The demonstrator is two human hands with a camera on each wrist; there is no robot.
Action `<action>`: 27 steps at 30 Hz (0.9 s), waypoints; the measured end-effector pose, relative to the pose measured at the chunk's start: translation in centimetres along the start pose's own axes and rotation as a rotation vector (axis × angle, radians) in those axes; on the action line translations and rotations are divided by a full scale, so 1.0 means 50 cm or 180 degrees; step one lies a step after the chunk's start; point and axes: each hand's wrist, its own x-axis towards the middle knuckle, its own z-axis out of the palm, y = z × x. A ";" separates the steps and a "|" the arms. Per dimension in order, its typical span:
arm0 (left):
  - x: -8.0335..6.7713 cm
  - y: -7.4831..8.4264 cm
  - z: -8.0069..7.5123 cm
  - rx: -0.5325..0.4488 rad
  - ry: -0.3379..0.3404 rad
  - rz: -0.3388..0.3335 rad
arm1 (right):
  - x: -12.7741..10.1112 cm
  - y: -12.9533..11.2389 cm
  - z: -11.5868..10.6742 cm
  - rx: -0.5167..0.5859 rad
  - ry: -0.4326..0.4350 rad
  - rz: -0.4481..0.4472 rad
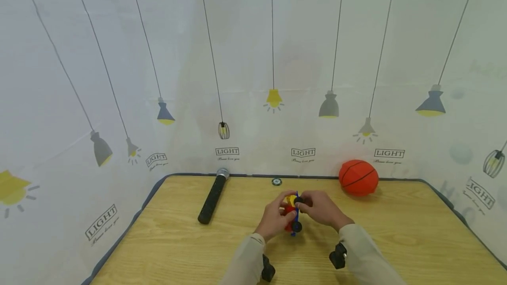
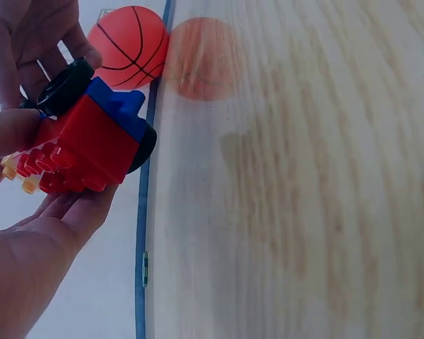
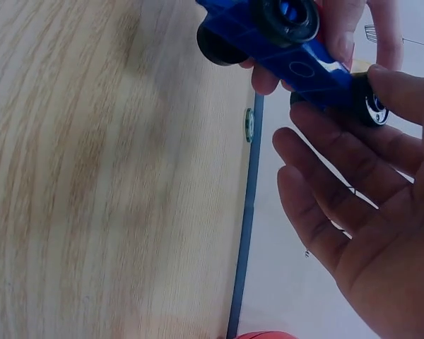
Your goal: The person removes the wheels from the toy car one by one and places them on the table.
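Both hands hold a toy block car between them above the table. It has a blue wheeled base, black wheels, a red studded block and yellow pieces. My left hand grips the red block side, with the thumb along the car in the left wrist view. My right hand pinches the car at a black wheel, thumb on one side and fingers beneath. In the right wrist view the car's underside faces the camera, and its remaining fingers extend loosely.
A black microphone with a silver head lies left on the wooden table. A small round disc sits near the back edge, and a red basketball-patterned ball stands at back right. A lamp-printed white sheet surrounds the table.
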 end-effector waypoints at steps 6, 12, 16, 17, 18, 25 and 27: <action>-0.004 0.001 -0.002 0.0017 -0.0014 0.0055 | -0.001 -0.002 -0.002 0.0002 -0.0116 -0.0103; -0.004 -0.001 0.000 -0.0002 0.0012 0.0178 | -0.002 -0.004 -0.004 -0.0149 -0.0059 -0.0263; -0.004 0.000 0.003 -0.0044 0.0077 0.0175 | -0.004 -0.007 -0.005 -0.0185 0.0026 -0.0347; -0.004 0.000 0.004 -0.0061 0.0100 0.0156 | -0.004 -0.007 -0.005 -0.0187 0.0046 -0.0365; -0.004 0.001 0.005 -0.0076 0.0123 0.0128 | -0.004 -0.007 -0.005 -0.0194 0.0069 -0.0379; -0.008 0.006 0.010 -0.0016 0.0302 0.0045 | -0.006 0.003 0.008 -0.0271 0.0236 -0.0537; -0.008 0.006 0.010 0.0002 0.0327 0.0073 | -0.006 0.006 0.014 -0.0282 0.0264 -0.0592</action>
